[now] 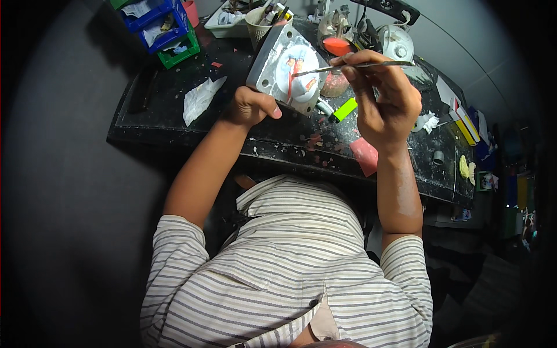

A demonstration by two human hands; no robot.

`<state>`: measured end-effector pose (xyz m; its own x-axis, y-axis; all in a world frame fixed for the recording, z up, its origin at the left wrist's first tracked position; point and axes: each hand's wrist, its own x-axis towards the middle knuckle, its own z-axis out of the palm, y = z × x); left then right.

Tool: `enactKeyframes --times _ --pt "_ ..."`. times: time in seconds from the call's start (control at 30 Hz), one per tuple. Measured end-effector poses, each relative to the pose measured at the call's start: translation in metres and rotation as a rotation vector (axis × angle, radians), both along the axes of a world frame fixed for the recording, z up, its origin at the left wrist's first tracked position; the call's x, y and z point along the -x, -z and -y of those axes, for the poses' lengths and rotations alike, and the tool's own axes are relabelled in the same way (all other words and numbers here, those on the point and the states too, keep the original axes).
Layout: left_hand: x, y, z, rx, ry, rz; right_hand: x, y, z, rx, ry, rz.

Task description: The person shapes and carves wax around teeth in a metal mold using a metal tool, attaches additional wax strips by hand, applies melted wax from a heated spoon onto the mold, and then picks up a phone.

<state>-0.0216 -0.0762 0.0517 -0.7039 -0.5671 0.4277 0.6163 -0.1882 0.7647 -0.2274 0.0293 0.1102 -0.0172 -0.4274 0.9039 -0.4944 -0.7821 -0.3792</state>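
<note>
My left hand (254, 105) grips the near left side of a grey metal flask (270, 51), thumb along its edge, and holds it tilted above the bench. Inside the flask is a round white plaster mould (303, 91) with pinkish-red material on it. My right hand (387, 100) pinches a thin metal hand tool (331, 68) between thumb and fingers. The tool lies nearly level, and its left tip is at the pinkish-red material. Whether the tip touches cannot be made out.
Pink scraps litter the black bench (174, 116). Around it are crumpled white paper (201, 100), a bright green block-shaped item (346, 109), a pink sheet (364, 155) and a small grey cylinder (438, 157). Behind stand a cup of tools (255, 29) and blue bins (187, 22).
</note>
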Motion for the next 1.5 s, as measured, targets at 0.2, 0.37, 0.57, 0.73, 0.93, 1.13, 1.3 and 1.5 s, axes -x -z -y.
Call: enactKeyframes --times 0.2,0.37,0.57,0.73,0.93,1.13,1.3,1.5 --pt "0.0 0.002 0.001 -0.005 0.004 0.007 -0.001 0.0 0.001 0.018 -0.007 0.024" --pt "0.0 0.002 0.001 -0.02 0.014 0.003 -0.001 0.001 0.0 0.005 0.001 0.045" --pt "0.0 0.009 0.007 -0.064 -0.023 -0.047 0.013 -0.005 -0.009 -0.063 0.039 0.202" --pt "-0.001 0.004 0.011 -0.27 -0.018 -0.02 0.048 0.005 -0.001 -0.199 0.238 0.358" --pt "0.001 0.001 0.013 -0.31 -0.004 -0.055 0.054 0.016 0.007 -0.235 0.376 0.279" --pt "-0.001 0.002 0.015 -0.304 -0.043 -0.019 0.051 0.016 0.006 -0.265 0.406 0.267" --pt "-0.001 0.0 0.015 -0.301 -0.014 -0.023 0.053 0.018 0.007 -0.259 0.39 0.271" --pt "0.0 0.001 0.015 -0.33 -0.014 -0.04 0.052 0.017 0.005 -0.271 0.37 0.287"
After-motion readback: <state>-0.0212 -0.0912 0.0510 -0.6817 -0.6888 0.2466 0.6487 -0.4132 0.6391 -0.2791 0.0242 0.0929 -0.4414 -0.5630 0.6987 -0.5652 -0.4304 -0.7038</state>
